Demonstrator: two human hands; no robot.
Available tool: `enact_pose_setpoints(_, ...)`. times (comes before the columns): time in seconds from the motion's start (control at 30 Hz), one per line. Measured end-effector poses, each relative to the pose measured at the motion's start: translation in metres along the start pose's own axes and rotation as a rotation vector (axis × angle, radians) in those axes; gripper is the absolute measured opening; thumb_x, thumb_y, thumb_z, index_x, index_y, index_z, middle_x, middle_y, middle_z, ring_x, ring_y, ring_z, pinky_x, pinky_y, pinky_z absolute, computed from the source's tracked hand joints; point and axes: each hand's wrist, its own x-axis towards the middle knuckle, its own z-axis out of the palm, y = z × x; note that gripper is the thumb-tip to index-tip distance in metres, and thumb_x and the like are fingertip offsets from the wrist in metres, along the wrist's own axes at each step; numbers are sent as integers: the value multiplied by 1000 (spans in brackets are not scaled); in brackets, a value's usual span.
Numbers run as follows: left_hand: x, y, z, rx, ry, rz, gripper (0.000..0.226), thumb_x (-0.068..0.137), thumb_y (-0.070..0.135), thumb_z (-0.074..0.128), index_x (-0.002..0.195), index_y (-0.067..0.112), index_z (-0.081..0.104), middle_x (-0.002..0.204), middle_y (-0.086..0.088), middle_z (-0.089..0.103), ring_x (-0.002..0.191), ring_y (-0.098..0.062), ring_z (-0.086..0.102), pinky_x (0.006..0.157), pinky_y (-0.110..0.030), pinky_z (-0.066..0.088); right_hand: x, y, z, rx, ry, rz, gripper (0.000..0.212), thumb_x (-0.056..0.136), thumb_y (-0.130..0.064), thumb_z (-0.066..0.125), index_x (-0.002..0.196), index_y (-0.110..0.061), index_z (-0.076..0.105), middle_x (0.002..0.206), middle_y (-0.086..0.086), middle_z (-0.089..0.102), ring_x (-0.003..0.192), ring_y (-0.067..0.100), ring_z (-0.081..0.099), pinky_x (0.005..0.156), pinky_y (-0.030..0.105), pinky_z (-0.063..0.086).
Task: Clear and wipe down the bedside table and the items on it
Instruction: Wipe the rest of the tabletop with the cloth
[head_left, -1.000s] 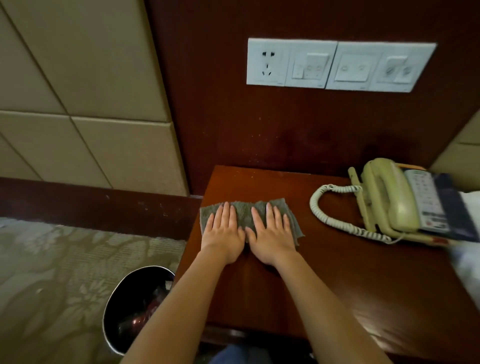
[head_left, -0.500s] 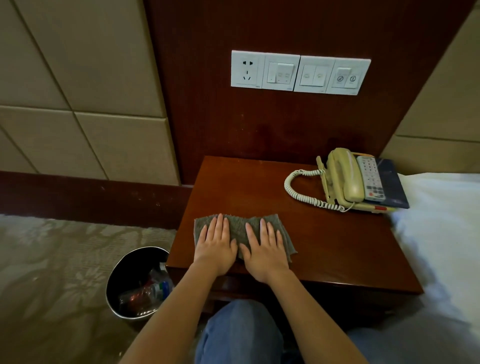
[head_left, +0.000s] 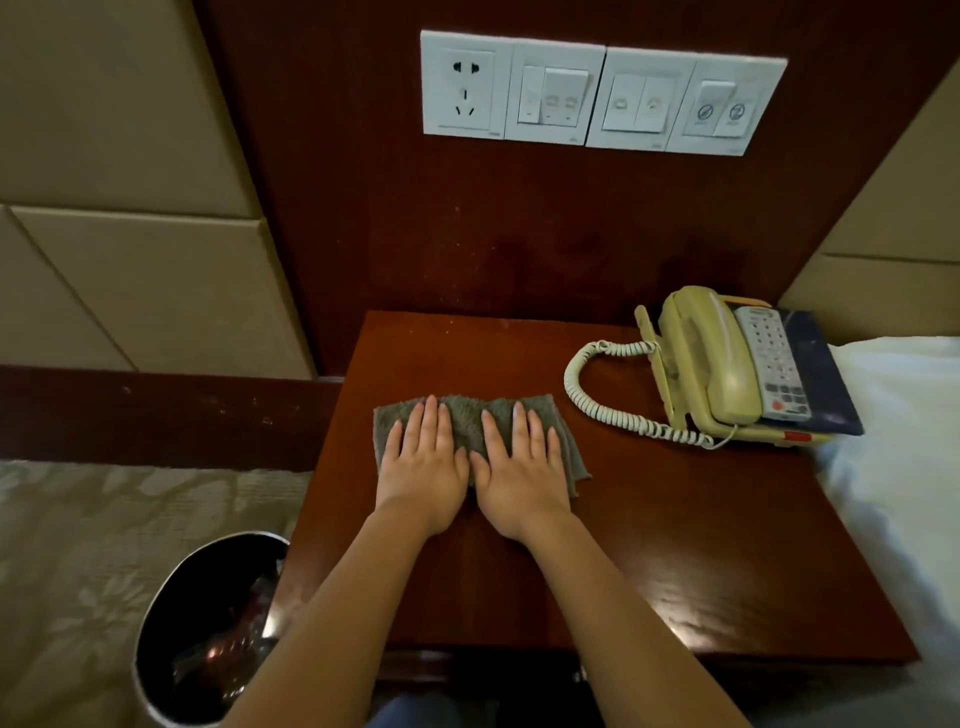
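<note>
A grey cloth (head_left: 465, 415) lies spread on the left middle of the dark red wooden bedside table (head_left: 675, 545). My left hand (head_left: 423, 467) and my right hand (head_left: 522, 473) press flat on it side by side, fingers stretched out towards the wall, thumbs nearly touching. Neither hand grips the cloth. A beige corded telephone (head_left: 727, 358) sits at the table's back right on a dark folder (head_left: 826, 374). Its coiled cord (head_left: 597, 410) loops out to the left, a short way right of the cloth.
A round metal bin (head_left: 208, 623) holding rubbish stands on the carpet at the table's left front corner. White bedding (head_left: 904, 467) borders the table's right side. A white socket and switch panel (head_left: 597, 93) is on the wooden wall behind.
Both hands pulled the cloth to the table's near edge, then slid it back towards the wall to the middle. The telephone has not moved.
</note>
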Motion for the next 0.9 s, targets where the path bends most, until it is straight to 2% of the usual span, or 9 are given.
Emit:
enact_pose_setpoints(0.5,175,4,-20,-52,55,31,56,102,36,8,151,14,-7,160,-1,-10,146,-15,-10,120,-35,-4,167,29,-42,28,31,99,57,102,-46,10,153,-25,-4,159,11,-13,146,23,-15,118,41,-11)
enact_pose_setpoints(0.67,190,4,-22,-64,71,35,55,102,36,9,152,15,-1,160,-1,-2,147,-15,-6,119,-35,-3,180,32,-46,5,38,97,56,102,-45,9,153,-24,-1,160,11,-6,147,24,-10,118,41,-10)
enact_pose_setpoints(0.9,153,-11,-21,-40,31,47,57,102,38,9,151,14,-7,159,-2,-12,146,-15,-11,119,-35,-4,149,16,-40,10,-1,84,57,101,-47,11,152,-27,-6,158,11,-17,146,25,-17,118,44,-12)
